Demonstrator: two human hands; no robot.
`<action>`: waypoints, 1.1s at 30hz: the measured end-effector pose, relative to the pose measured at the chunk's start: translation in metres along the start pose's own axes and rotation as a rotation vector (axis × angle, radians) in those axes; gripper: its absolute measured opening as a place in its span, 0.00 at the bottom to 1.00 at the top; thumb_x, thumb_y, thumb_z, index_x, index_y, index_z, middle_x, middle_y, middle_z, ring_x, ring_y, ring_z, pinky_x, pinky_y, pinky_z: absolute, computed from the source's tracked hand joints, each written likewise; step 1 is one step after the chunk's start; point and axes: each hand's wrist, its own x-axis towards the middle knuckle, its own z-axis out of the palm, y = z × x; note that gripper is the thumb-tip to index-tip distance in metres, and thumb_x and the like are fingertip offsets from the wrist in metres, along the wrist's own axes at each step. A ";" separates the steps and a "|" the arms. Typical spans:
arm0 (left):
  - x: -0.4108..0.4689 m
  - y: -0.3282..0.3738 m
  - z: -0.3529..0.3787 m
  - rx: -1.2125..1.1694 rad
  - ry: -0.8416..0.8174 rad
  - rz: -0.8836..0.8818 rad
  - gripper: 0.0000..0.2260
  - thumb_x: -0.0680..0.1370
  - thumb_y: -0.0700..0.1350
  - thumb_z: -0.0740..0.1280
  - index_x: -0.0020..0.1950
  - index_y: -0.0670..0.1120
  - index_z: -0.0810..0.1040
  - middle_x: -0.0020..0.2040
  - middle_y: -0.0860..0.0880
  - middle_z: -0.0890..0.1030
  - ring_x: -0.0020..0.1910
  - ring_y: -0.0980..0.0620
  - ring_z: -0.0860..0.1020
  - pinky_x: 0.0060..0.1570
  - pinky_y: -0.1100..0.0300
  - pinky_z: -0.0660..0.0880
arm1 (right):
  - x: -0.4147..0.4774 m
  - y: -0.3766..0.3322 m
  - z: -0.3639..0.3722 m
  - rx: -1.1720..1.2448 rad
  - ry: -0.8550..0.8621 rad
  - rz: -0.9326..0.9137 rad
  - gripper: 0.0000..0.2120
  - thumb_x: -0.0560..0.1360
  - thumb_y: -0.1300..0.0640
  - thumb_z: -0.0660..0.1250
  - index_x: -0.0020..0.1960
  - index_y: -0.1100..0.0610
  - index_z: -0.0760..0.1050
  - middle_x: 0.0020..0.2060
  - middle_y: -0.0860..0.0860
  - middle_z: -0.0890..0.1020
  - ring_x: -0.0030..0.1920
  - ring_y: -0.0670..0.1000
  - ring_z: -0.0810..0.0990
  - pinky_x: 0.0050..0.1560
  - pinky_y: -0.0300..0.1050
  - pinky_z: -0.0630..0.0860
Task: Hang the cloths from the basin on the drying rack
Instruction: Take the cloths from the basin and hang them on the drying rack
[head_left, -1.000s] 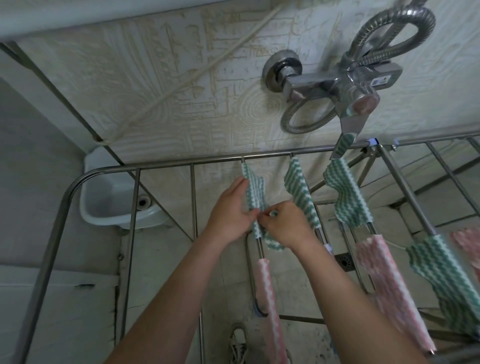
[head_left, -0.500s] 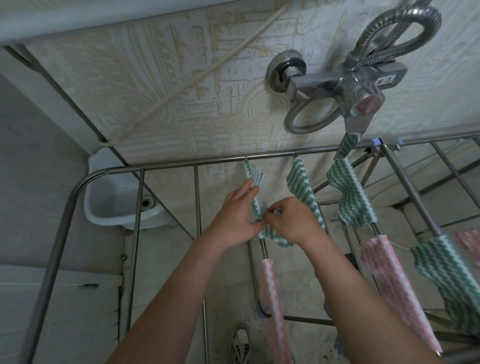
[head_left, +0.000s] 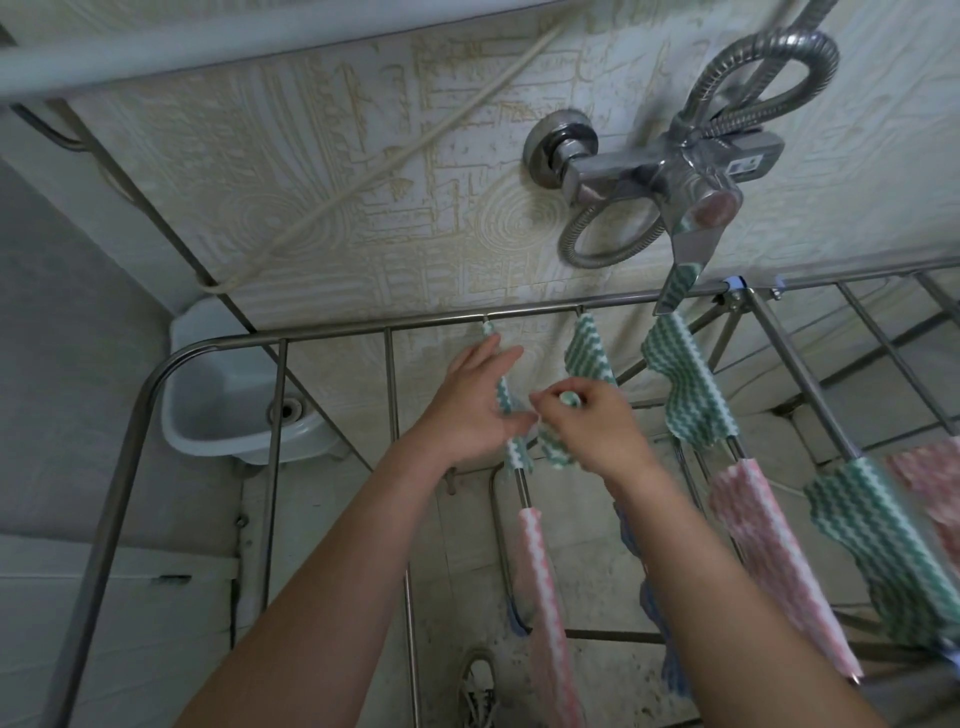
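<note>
Basin (head_left: 234, 415): one, white plastic, rounded, beyond rack's left corner. Drying rack (head_left: 363, 328): one, shiny steel tubing. Left hand (head_left: 475, 410): fingers straight, slightly spread, laid against held cloth (head_left: 514, 452). Held cloth: green-white zigzag weave, draped over rack rail, bunched tighter than half second ago, less fabric showing between hands. Right hand (head_left: 592, 426) pinches rolled fold of it. Other green cloths (head_left: 691, 384): three, hanging rightward. Pink cloths (head_left: 540, 597): three, same zigzag. Tap (head_left: 675, 176): one, chrome.
</note>
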 end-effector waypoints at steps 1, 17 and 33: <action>-0.009 0.006 -0.001 -0.162 0.156 -0.010 0.23 0.75 0.50 0.69 0.69 0.53 0.70 0.72 0.53 0.67 0.73 0.53 0.61 0.70 0.54 0.60 | -0.006 -0.003 -0.006 0.228 -0.018 0.043 0.09 0.75 0.52 0.68 0.51 0.56 0.80 0.40 0.47 0.81 0.42 0.46 0.79 0.44 0.40 0.76; -0.120 0.053 -0.020 -0.852 0.476 -0.083 0.04 0.75 0.42 0.70 0.40 0.45 0.81 0.33 0.54 0.82 0.35 0.60 0.78 0.39 0.67 0.75 | -0.086 -0.017 -0.006 1.140 -0.428 0.265 0.12 0.79 0.63 0.59 0.56 0.68 0.78 0.43 0.60 0.85 0.38 0.52 0.85 0.33 0.42 0.81; -0.180 0.099 -0.044 -0.298 0.309 0.134 0.13 0.67 0.47 0.77 0.29 0.44 0.78 0.21 0.54 0.70 0.22 0.59 0.64 0.24 0.65 0.60 | -0.163 -0.031 -0.013 -0.030 -0.161 -0.579 0.12 0.68 0.67 0.65 0.41 0.50 0.78 0.32 0.57 0.78 0.33 0.43 0.72 0.32 0.39 0.69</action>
